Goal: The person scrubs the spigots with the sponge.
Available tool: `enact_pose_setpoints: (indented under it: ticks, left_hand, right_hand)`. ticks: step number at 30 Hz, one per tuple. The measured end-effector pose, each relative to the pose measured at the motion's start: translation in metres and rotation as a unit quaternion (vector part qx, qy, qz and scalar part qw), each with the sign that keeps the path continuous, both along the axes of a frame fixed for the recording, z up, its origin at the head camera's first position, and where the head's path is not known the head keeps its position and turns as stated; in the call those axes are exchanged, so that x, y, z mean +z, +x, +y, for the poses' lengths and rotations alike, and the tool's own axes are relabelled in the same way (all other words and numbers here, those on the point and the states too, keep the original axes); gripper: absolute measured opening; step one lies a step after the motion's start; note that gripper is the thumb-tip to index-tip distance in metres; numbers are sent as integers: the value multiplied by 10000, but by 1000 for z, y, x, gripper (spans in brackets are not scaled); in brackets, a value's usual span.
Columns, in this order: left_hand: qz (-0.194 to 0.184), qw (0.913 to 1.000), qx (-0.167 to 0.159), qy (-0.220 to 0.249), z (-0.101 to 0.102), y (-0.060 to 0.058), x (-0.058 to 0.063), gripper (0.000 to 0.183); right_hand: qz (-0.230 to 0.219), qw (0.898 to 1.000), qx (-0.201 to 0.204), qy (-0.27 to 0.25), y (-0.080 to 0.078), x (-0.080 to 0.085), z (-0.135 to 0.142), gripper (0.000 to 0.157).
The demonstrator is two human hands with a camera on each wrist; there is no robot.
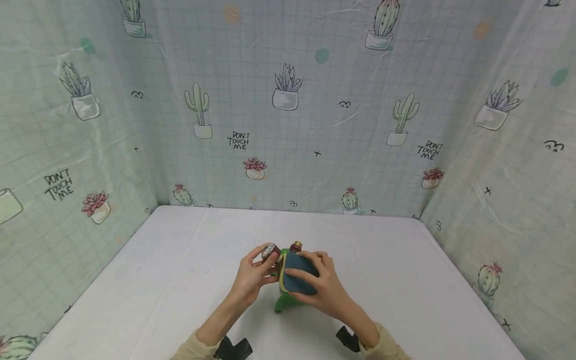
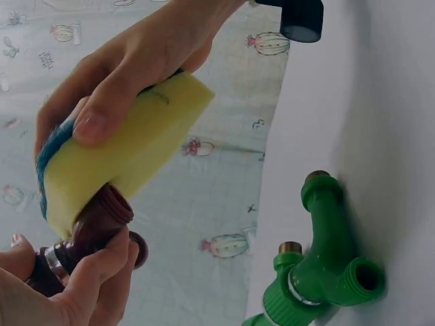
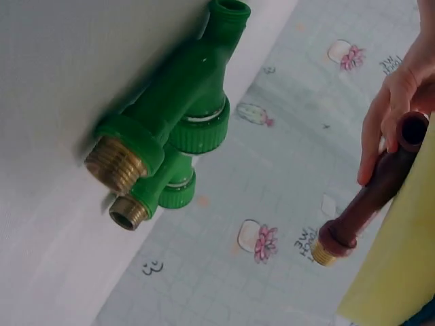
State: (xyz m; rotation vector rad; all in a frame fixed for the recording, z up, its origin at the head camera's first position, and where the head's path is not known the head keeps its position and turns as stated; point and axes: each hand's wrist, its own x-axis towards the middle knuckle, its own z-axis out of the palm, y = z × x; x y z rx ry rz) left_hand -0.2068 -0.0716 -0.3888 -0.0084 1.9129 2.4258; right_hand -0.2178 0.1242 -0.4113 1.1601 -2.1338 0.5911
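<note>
My left hand (image 1: pixel 252 274) grips a dark maroon plastic tap (image 2: pixel 92 227) with a brass threaded end (image 3: pixel 325 252). Fingers curl round its body in the left wrist view. In my right hand (image 1: pixel 326 287) is a yellow sponge (image 2: pixel 136 153) with a blue scouring side (image 1: pixel 299 272) towards the palm. The thumb and fingers pinch it by its sides. The sponge's yellow face lies against the maroon tap beside its open threaded mouth. Below the hands, two green taps (image 3: pixel 183 95) with brass threads stand close together on the table, partly hidden by the sponge in the head view.
The white table (image 1: pixel 382 280) extends on all sides of the hands. Behind and beside it hangs a cactus-print cloth (image 1: pixel 288 150). Black wrist mounts (image 1: pixel 234 349) sit below both forearms, close over the table.
</note>
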Motion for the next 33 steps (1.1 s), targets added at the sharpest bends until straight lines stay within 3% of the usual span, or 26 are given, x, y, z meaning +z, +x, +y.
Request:
enact_pose_setpoints:
  ticks: [6, 10, 17, 23, 26, 29, 33]
  left_hand:
    - [-70, 10000, -3, -10, -3, 0, -1, 49]
    - [-90, 9999, -90, -60, -3, 0, 1, 48]
    - [-56, 9995, -305, -45, -4, 0, 3, 45]
    - [1, 9988, -488, -35, -10, 0, 3, 46]
    - [-78, 9989, -457, -43, -12, -1, 3, 46]
    - [-167, 9989, -417, -104, -15, -3, 2, 47]
    - [-270, 9984, -499, -88, -16, -6, 2, 49]
  right_hand:
    - [13, 9989, 446, 162, 5, 6, 10, 41]
    - [-63, 9991, 428, 21, 5, 12, 6, 41]
    - [204, 9997, 84, -89, -7, 13, 3, 41]
    - [594, 9973, -419, -50, -28, 11, 20, 45]
    - [792, 9952, -571, -71, -38, 10, 32, 39]
    - [892, 9955, -271, -185, -37, 13, 36, 36]
    - [1077, 9922, 619, -46, -22, 16, 23, 38]
